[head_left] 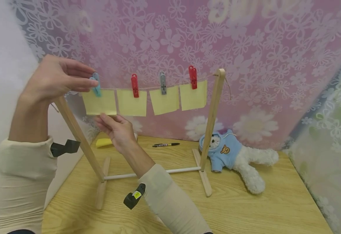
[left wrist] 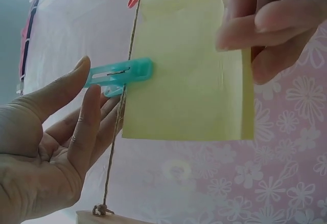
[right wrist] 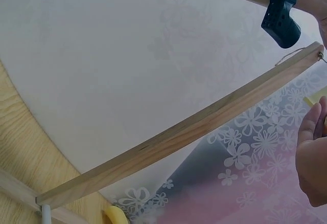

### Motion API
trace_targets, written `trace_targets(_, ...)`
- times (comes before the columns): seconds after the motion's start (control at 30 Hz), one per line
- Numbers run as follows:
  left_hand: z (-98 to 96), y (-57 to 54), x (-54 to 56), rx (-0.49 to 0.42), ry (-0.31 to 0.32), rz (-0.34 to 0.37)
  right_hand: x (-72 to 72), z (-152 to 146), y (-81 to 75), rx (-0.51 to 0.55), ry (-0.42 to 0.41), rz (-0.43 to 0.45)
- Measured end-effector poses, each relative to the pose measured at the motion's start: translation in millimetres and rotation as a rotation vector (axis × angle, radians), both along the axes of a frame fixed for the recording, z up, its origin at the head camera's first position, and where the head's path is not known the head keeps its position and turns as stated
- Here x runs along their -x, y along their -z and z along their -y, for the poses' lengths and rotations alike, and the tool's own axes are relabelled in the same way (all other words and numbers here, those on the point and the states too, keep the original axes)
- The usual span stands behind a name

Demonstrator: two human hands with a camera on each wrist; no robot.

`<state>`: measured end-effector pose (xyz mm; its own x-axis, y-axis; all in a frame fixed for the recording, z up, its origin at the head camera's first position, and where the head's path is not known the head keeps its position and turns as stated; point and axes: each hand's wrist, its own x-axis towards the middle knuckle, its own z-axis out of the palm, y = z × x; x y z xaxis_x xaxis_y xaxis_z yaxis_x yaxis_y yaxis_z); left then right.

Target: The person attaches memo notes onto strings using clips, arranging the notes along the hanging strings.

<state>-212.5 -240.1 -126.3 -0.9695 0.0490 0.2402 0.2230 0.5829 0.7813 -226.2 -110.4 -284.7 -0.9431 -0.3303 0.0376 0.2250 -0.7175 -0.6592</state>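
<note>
A light blue clothespin (head_left: pixel 96 85) sits on the string and the top edge of the leftmost yellow paper (head_left: pixel 100 103). My left hand (head_left: pixel 56 78) pinches the clothespin's handle end between thumb and fingers, also seen close in the left wrist view, where the clothespin (left wrist: pixel 120 73) crosses the string (left wrist: pixel 113 147). Below, my right hand (head_left: pixel 119 131) pinches the same paper's lower edge, thumb in front and fingers behind. To the right, more yellow papers hang from a red clothespin (head_left: pixel 134 85), a grey clothespin (head_left: pixel 163 83) and another red clothespin (head_left: pixel 192 77).
The string runs between two wooden posts, the left (head_left: pixel 79 136) and the right (head_left: pixel 212 120), joined low by a white rod (head_left: pixel 183 170). On the wooden table (head_left: pixel 246 211) lie a pen (head_left: pixel 166 145), a yellow object (head_left: pixel 103 142) and a plush toy in blue (head_left: pixel 227 152).
</note>
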Motion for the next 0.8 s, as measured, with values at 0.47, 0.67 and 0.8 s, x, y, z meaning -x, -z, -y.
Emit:
trace_targets(0.47, -3.1, -0.4, 1.4, -0.049, 0.020, -0.018, 5.2, -14, 9.6, -0.063, -0.024, -0.024)
trace_targets(0.67, -6.3, 5.9, -12.6, -0.111, -0.021, -0.226, -1.1, -41, 26.6, -0.355, -0.111, -0.179)
trace_targets(0.8, -15.2, 22.0, -19.9, -0.393, -0.038, -0.521, -14.2, -72, 41.8, -0.675, -0.106, -0.458)
